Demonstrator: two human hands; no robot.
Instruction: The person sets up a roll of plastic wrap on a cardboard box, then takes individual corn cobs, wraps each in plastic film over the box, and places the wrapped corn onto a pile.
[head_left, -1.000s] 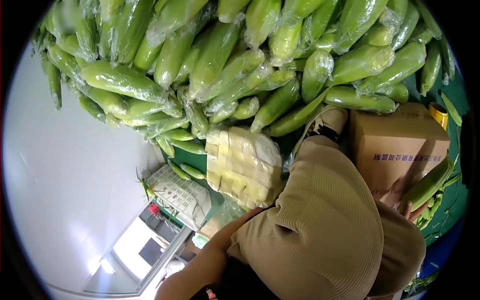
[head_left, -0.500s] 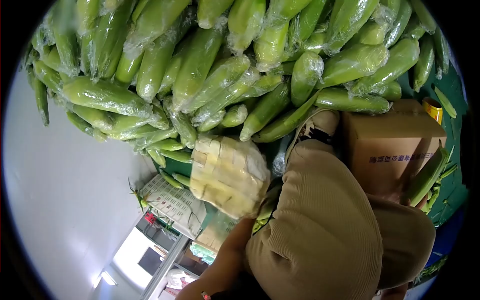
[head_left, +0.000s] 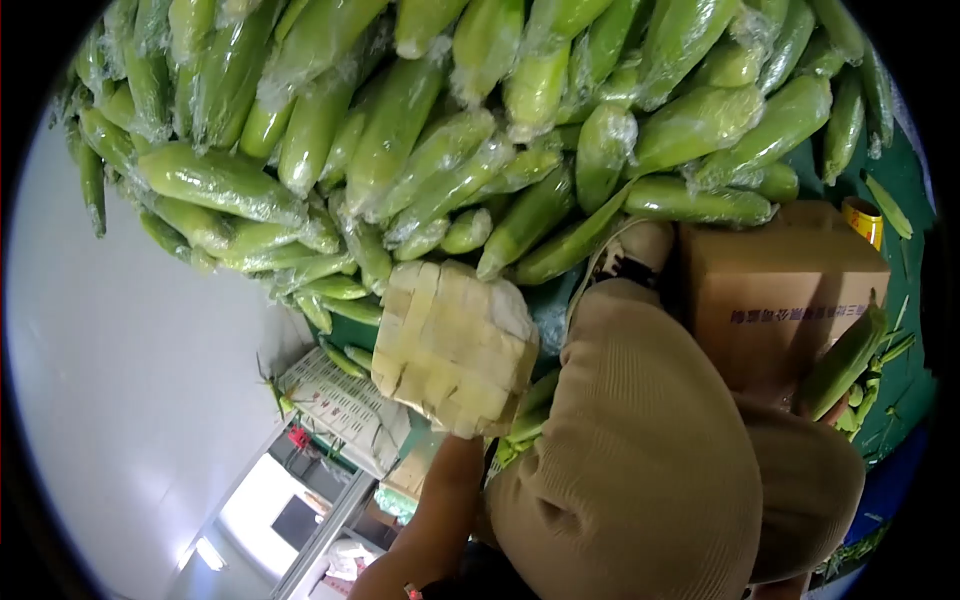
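A squarish block covered in yellowish tape [head_left: 455, 340] sits left of my raised knee. My left forearm [head_left: 447, 495] runs up to its lower edge; the hand goes out of sight behind the block, so its fingers are hidden. At the right, my right hand [head_left: 836, 410] is closed on the lower end of a green ear of corn in its husk [head_left: 843, 362], beside the cardboard box. A few unwrapped green ears [head_left: 530, 408] show between the block and my knee. Above lies a large heap of film-wrapped ears of corn [head_left: 400, 130].
A brown cardboard box [head_left: 745, 285] with printed characters stands by my shoe [head_left: 640, 248]. Behind it is a yellow tape roll [head_left: 862, 222]. Loose green husk pieces [head_left: 868, 395] lie at the right. A white slotted crate [head_left: 345, 410] stands at the lower left.
My left forearm has shifted left along the block's lower edge, and the block has turned slightly. The ear in my right hand has moved a little left and down.
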